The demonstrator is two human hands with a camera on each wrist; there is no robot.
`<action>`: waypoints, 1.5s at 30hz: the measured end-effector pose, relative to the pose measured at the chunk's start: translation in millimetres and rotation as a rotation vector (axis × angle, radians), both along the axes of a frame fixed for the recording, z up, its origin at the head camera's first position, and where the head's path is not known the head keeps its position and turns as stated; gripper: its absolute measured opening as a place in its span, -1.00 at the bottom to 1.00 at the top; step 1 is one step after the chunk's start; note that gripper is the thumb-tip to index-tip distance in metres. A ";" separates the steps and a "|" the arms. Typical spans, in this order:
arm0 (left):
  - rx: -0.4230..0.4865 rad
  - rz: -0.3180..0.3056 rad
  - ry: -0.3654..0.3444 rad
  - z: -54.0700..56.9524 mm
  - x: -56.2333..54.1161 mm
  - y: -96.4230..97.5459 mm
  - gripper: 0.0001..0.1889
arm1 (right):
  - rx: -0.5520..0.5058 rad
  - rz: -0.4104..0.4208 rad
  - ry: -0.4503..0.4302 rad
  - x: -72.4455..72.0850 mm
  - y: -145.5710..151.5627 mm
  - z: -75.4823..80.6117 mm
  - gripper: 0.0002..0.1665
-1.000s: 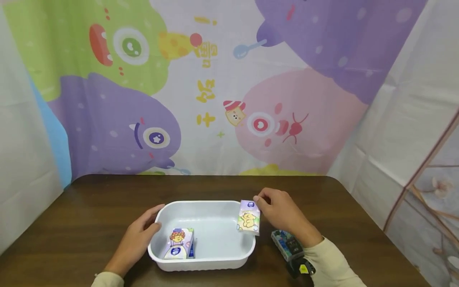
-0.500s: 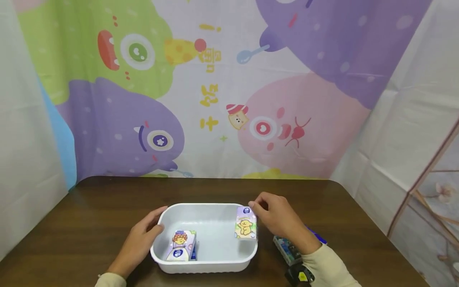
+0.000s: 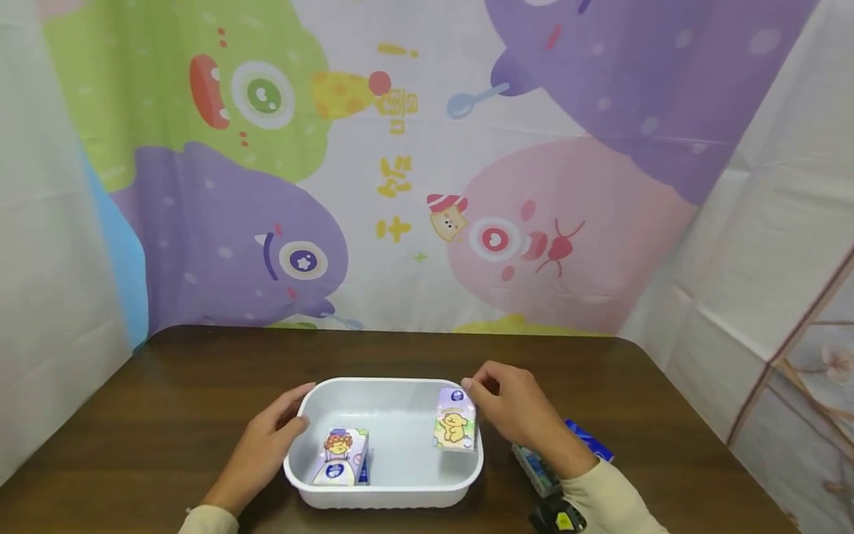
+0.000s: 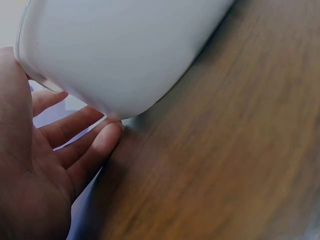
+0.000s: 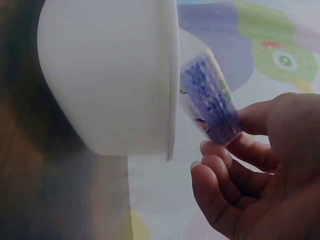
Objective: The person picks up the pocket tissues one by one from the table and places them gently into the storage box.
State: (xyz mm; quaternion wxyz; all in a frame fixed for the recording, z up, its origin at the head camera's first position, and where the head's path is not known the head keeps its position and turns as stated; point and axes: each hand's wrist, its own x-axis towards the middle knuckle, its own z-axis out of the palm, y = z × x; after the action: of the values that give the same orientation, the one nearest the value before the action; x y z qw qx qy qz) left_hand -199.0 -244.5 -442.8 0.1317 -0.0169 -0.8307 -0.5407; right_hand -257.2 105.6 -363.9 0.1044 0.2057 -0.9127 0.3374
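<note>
One tissue pack (image 3: 339, 456) is already lodged in the white tub (image 3: 387, 495), near-left corner. A second pack (image 3: 456, 428) is pinched at its top by the right hand (image 3: 517, 411), just inside the right rim, not yet released. The left hand (image 3: 263, 445) is laid open-fingered against the tub's left wall. More packs (image 3: 560, 456) are left on the table (image 3: 167, 400), right of the tub.

the right hand (image 5: 250, 170) pinched one end of a small tissue pack (image 5: 210, 100) between thumb and curled fingertips (image 5: 207, 150). from that grip the pack slanted up and away over the rim of the white tub (image 5: 110, 75), whose outer wall stood just beside the fingers.
</note>
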 end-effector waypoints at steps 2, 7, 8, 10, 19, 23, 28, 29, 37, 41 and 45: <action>0.004 -0.003 -0.006 0.6 -1.2 1.4 -0.52 | -0.006 -0.006 0.006 0.9 0.9 -0.3 -0.79; 0.009 -0.009 -0.001 -0.4 -2.3 1.0 -0.52 | -0.010 -0.002 0.005 2.1 0.4 0.4 -0.79; 0.008 -0.010 0.002 -0.4 -2.3 0.6 -0.52 | -0.012 -0.001 0.005 2.2 0.0 0.7 -0.79; 0.005 -0.011 0.007 -0.6 -2.0 -0.1 -0.52 | -0.015 0.000 0.006 2.1 -1.1 0.8 -0.80; 0.000 -0.006 -0.015 -1.4 -1.3 -0.2 -0.52 | -0.028 0.011 0.019 2.3 -4.7 -2.7 -0.80; -0.010 -0.003 -0.010 -1.7 -1.2 0.5 -0.52 | -0.029 0.008 0.021 3.6 -5.5 -2.9 -0.80; -0.004 -0.010 0.002 -2.1 -1.9 -0.3 -0.52 | -0.026 0.003 0.019 4.8 -8.2 -1.7 -0.81; -0.004 -0.011 0.005 -2.0 -1.9 -0.6 -0.52 | -0.025 0.005 0.018 4.9 -9.1 -1.5 -0.81; 0.005 -0.010 0.013 -0.1 -1.6 -1.1 -0.53 | -0.020 0.028 0.004 4.6 -15.1 -1.0 -0.82; 0.011 -0.015 0.006 -0.1 -1.5 -0.7 -0.52 | -0.011 0.045 0.001 5.5 -17.2 -3.0 -0.81; 0.003 -0.016 -0.001 0.1 -2.0 -1.1 -0.52 | -0.004 0.059 0.008 6.3 -19.8 -5.3 -0.81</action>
State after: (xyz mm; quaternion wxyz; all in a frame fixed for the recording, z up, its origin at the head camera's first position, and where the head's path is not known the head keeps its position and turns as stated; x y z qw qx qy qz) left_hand -201.0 -245.7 -442.7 0.1271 -0.0232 -0.8296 -0.5431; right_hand -250.9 85.8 -369.2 0.0984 0.2335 -0.9052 0.3413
